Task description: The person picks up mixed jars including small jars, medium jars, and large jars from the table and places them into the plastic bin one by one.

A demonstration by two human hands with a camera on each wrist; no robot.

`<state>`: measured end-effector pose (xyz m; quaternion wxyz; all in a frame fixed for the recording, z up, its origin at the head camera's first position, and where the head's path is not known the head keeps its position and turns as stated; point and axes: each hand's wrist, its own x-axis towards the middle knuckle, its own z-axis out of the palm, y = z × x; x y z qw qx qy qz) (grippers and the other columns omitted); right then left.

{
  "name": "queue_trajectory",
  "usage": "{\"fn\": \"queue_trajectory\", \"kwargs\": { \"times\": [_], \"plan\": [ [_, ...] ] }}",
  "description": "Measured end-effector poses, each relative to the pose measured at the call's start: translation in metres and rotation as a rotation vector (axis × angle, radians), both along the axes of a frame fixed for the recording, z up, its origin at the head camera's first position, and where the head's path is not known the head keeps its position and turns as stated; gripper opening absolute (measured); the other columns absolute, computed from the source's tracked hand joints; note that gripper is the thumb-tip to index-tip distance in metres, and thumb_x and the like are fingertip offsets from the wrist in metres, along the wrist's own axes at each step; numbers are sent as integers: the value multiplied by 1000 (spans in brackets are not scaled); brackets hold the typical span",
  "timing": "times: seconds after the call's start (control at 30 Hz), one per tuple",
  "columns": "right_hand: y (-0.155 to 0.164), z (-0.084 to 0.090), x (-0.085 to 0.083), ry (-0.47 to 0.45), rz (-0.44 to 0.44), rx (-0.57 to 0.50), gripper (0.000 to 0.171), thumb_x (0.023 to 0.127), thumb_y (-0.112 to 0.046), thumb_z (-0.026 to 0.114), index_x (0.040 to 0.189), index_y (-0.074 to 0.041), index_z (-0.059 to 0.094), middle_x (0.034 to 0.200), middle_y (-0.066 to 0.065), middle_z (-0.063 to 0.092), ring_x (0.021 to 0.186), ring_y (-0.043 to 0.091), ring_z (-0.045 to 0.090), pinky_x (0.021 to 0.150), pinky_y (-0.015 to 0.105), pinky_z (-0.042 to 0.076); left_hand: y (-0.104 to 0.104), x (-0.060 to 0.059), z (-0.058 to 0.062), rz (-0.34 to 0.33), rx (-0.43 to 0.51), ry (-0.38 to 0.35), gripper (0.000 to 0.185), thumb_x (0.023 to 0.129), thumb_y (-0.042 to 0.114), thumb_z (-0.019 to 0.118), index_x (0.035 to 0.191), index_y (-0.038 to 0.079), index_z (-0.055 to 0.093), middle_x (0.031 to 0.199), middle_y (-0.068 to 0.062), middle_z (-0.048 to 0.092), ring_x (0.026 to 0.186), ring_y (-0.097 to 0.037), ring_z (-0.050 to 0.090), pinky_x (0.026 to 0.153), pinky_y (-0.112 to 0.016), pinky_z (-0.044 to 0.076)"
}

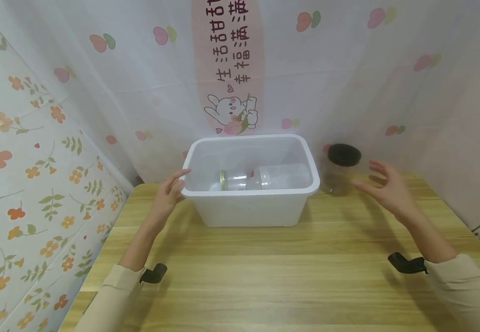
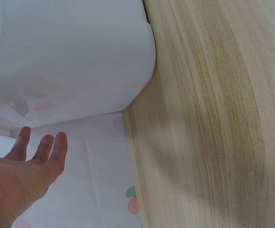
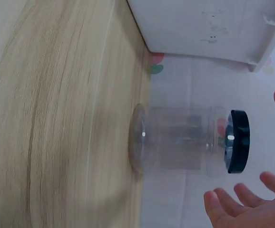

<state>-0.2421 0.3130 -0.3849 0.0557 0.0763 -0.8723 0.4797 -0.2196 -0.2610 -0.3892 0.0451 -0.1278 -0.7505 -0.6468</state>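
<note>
A white plastic bin [image 1: 251, 203] stands at the back middle of the wooden table [image 1: 265, 272]. Inside it lie two clear jars on their sides, one with a gold lid [image 1: 233, 180] and one with a white lid [image 1: 279, 177]. My left hand [image 1: 168, 196] is open, fingers by the bin's left rim; the left wrist view shows the fingers [image 2: 42, 149] straight beside the bin wall [image 2: 71, 57]. A clear jar with a black lid [image 1: 341, 169] stands upright right of the bin. My right hand [image 1: 385, 186] hovers open just right of this jar [image 3: 190, 141], not touching it.
Floral and cartoon-printed sheets cover the walls behind and to the left. The table's back edge meets the wall close behind the bin and jar. Bare wood stretches from the bin toward me.
</note>
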Motion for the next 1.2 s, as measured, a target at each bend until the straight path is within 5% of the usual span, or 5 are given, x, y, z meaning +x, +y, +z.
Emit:
{"fn": "queue_trajectory", "kwargs": {
  "times": [0.1,0.27,0.6,0.93,1.2],
  "plan": [
    [-5,-1,-3,3,-3,-11,95,95,-25,75,163,-8,11,163,25,16,139,54,29,104,51,43,-1,0,-1,2,-4,0,44,111,28,44,151,10,45,148,-20,45,127,-47,46,106,-57,41],
    [-15,-4,-11,-14,-14,-66,102,94,-29,77,164,-10,4,164,26,8,141,56,21,104,71,31,-1,1,-1,7,-4,-2,43,111,28,43,151,10,45,149,-20,45,128,-47,45,106,-56,41],
    [-31,-15,-29,-26,-66,-160,110,93,-35,76,162,-8,-6,164,27,-4,143,58,8,109,71,21,-2,2,-3,7,-9,1,43,111,28,43,151,10,46,148,-19,46,128,-45,47,106,-57,41],
    [-41,-24,-50,82,-158,-191,99,92,-31,78,161,-2,13,163,25,16,144,48,21,115,61,22,-4,2,-3,-2,-3,7,44,111,30,43,151,11,46,150,-24,43,130,-47,45,106,-58,40],
    [-47,-22,-58,66,-234,-264,94,92,-31,77,160,-3,19,159,26,24,137,47,29,110,56,34,-3,0,-1,-6,-11,11,44,111,31,44,151,12,46,148,-20,47,127,-39,51,105,-55,42]
  ]
}}
